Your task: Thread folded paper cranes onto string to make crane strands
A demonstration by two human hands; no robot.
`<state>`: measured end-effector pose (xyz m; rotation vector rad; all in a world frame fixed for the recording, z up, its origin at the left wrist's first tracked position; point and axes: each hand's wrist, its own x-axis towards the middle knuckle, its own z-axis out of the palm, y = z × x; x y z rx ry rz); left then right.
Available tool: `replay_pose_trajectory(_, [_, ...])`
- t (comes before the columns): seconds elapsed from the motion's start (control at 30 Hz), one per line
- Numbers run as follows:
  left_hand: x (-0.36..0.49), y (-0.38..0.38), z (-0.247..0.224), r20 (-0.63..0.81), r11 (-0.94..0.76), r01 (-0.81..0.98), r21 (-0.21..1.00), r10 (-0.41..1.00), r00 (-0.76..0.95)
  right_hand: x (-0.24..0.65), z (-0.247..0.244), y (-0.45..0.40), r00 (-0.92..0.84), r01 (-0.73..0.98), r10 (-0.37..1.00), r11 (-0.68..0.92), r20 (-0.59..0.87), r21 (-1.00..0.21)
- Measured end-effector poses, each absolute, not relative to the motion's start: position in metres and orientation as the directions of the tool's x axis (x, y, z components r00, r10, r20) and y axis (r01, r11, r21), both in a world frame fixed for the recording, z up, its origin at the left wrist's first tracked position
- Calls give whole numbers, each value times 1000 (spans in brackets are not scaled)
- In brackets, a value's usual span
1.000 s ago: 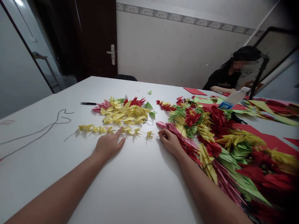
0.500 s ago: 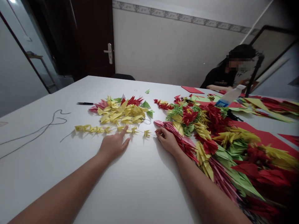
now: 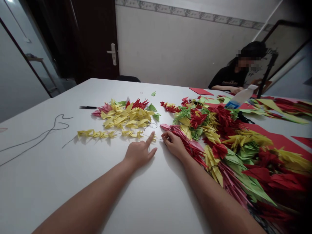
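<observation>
Folded yellow paper pieces [image 3: 96,134], which look like origami cranes, lie threaded in a row along a thin dark string [image 3: 69,142]. My left hand [image 3: 138,152] has its index finger and thumb stretched apart. Its index fingertip is at the yellow piece nearest my right hand, covering part of it. My right hand [image 3: 173,144] pinches the string's right end between thumb and fingertips, low over the table. Behind the row is a heap of loose yellow folded pieces [image 3: 124,117], with red, pink and green ones at its back edge.
Bundles of red, green, yellow and pink folded paper [image 3: 214,130] crowd the right side. A dark pen-like object [image 3: 88,107] and loose dark cord [image 3: 52,130] lie left. A plastic bottle [image 3: 241,98] leans among paper sheets. A person in black [image 3: 226,78] sits across the table.
My left hand has slid right along the string, from the middle of the row to the yellow piece nearest my right hand. My right hand keeps its pinch in place.
</observation>
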<state>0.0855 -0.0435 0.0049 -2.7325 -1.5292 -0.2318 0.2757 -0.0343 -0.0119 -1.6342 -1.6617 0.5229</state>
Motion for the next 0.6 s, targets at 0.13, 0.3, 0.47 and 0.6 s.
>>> replay_pose_trajectory(0.13, [102, -45, 2, 105, -536, 835, 126, 844, 526, 276, -12, -35, 76, 657, 974, 110, 212, -746])
replay_pose_trajectory(0.3, [82, -52, 19, -11, -529, 790, 311, 829, 559, 277, -13, -35, 71, 657, 971, 128, 230, -743])
replay_pose_trajectory(0.47, [-6, -51, 47, 57, -374, 837, 399, 922, 384, 279, -16, -33, 62, 656, 971, 136, 232, -743])
replay_pose_trajectory(0.6, [-83, -38, 46, 358, 21, 917, 398, 917, -176, 280, -19, -32, 71, 660, 968, 136, 242, -739])
